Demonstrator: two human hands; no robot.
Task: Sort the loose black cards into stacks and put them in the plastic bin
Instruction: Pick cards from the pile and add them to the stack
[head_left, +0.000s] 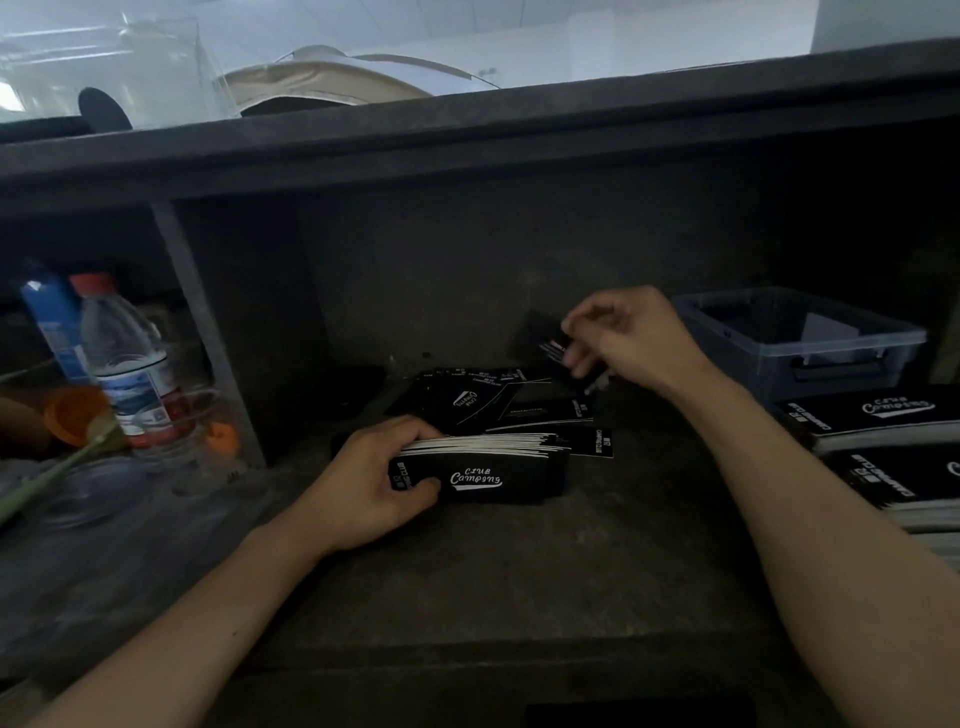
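Head view: left hand (375, 480) grips a card stack (488, 470); right hand (621, 338) pinches one black card (543, 332) near the plastic bin (737, 317).

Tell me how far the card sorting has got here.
Midway. Two squared stacks of black printed cards lie at right, outside the grey plastic bin. The left hand grips a thick stack; the right hand pinches a few cards. Loose cards remain.
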